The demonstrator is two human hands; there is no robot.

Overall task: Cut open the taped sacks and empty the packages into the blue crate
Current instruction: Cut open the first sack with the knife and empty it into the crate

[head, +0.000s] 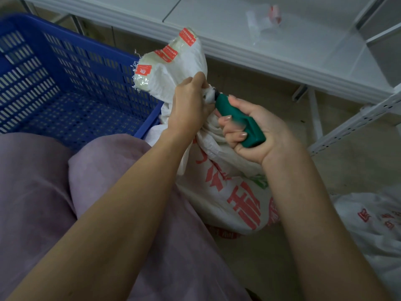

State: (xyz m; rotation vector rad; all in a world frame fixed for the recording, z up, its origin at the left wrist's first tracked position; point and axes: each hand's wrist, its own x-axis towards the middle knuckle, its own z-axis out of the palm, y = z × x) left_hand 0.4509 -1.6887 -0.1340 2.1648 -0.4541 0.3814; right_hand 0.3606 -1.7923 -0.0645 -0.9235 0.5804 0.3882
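Note:
A white woven sack (234,192) with red print stands on the floor between my knees and the shelf. Its bunched neck is wrapped in clear tape with red labels (165,55). My left hand (188,103) grips the sack's neck just below the taped top. My right hand (256,131) holds a green-handled cutter (238,120), whose tip touches the gathered neck beside my left fingers. The blue crate (65,83) sits to the left, and no packages show on the visible part of its perforated floor.
A second white sack (373,231) with red print lies at the right edge. A white metal shelf (282,51) runs across the back, with scraps of tape (267,20) on it. My lap in pale purple cloth (65,203) fills the lower left.

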